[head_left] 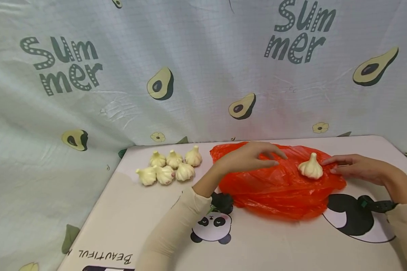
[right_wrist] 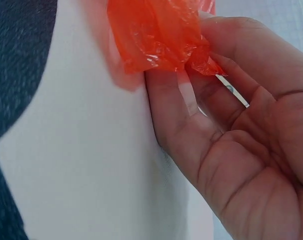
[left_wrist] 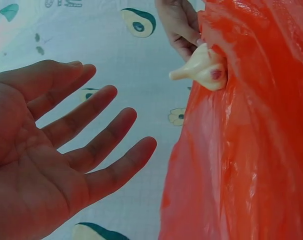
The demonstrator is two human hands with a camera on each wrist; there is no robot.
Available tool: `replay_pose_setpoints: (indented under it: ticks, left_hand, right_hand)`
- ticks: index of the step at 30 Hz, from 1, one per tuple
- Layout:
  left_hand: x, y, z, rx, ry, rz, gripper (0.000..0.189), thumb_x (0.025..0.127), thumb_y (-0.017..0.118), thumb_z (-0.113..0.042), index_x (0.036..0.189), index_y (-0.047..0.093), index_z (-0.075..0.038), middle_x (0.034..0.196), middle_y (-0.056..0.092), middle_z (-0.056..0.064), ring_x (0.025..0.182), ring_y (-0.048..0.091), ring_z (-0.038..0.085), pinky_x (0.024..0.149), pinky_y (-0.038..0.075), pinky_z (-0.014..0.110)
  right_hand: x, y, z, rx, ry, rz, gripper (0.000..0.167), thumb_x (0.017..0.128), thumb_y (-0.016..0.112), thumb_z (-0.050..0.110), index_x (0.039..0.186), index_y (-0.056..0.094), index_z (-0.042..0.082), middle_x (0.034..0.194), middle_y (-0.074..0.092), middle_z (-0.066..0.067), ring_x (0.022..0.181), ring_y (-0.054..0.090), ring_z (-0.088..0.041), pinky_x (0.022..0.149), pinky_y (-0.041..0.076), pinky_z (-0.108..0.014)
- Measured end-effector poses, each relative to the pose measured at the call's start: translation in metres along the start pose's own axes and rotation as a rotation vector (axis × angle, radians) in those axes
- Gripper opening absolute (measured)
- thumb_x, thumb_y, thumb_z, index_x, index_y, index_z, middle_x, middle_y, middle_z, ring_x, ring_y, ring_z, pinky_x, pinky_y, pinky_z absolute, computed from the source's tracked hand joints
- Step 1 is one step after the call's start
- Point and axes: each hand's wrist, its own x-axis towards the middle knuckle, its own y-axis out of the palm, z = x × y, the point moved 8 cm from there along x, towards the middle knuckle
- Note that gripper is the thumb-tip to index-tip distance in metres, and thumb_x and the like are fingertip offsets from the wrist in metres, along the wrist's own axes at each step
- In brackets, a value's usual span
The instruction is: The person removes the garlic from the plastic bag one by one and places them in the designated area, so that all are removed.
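Note:
A red plastic bag (head_left: 274,195) lies crumpled on the table, with one garlic bulb (head_left: 311,168) upright on its right part. Over the bag's left part hovers my left hand (head_left: 249,156), its fingers spread and holding nothing; the left wrist view shows its bare palm. At the bag's right end, beside the bulb, my right hand (head_left: 363,167) pinches the plastic between thumb and fingers. In the right wrist view, red plastic (right_wrist: 151,37) covers those fingertips. In the left wrist view the garlic bulb (left_wrist: 206,70) sits close to the right hand's fingers.
Several garlic bulbs (head_left: 165,175) stand together in two rows left of the bag. A dark object (head_left: 222,202) lies by the left forearm, partly hidden. The white table (head_left: 274,244) bears printed pandas and lettering. A patterned curtain (head_left: 196,45) hangs behind.

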Motion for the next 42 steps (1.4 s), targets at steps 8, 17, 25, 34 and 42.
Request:
replay_pose_setpoints:
  ticks: [8,17,25,34,42]
  left_hand:
    - [0.026,0.019,0.006,-0.014,-0.037,0.068,0.031,0.103,0.062,-0.017,0.133,0.065,-0.016,0.130,0.062,-0.009,0.112,0.055,0.000,0.093,0.044,0.011]
    - [0.065,0.038,0.007,-0.069,-0.094,0.116,0.034,0.102,0.062,-0.016,0.136,0.064,-0.014,0.137,0.061,-0.005,0.115,0.057,0.003,0.090,0.045,0.010]
    - [0.091,0.046,0.026,-0.075,-0.189,0.100,0.038,0.102,0.062,-0.020,0.140,0.060,-0.016,0.138,0.060,-0.007,0.124,0.054,0.005,0.094,0.044,0.011]
    - [0.114,0.047,0.045,-0.144,-0.281,0.187,0.048,0.100,0.066,-0.017,0.145,0.052,-0.011,0.145,0.055,0.003,0.125,0.053,0.009,0.093,0.048,0.016]
    - [0.129,0.062,0.063,-0.133,-0.351,0.290,0.053,0.098,0.068,-0.018,0.147,0.050,-0.014,0.146,0.054,0.002,0.126,0.053,0.011,0.099,0.049,0.023]
  right_hand:
    - [0.001,0.002,-0.001,0.002,0.010,0.010,0.044,0.102,0.060,0.028,0.140,0.058,0.007,0.149,0.041,-0.033,0.128,0.046,-0.040,0.094,0.055,-0.047]
    - [0.000,0.000,0.000,-0.014,-0.009,0.021,0.040,0.104,0.057,0.026,0.139,0.059,0.008,0.149,0.041,-0.032,0.126,0.048,-0.035,0.092,0.053,-0.037]
    - [0.001,0.001,0.001,-0.006,-0.011,0.029,0.041,0.103,0.058,0.026,0.140,0.058,0.008,0.149,0.042,-0.031,0.126,0.047,-0.033,0.091,0.053,-0.034]
    - [0.001,0.000,0.000,0.033,-0.004,0.049,0.039,0.104,0.058,0.024,0.140,0.058,0.010,0.148,0.044,-0.024,0.115,0.055,-0.009,0.090,0.055,-0.030]
    - [0.001,-0.001,-0.002,0.051,-0.001,0.062,0.038,0.104,0.057,0.023,0.140,0.058,0.012,0.138,0.050,0.000,0.108,0.054,0.004,0.090,0.054,-0.028]
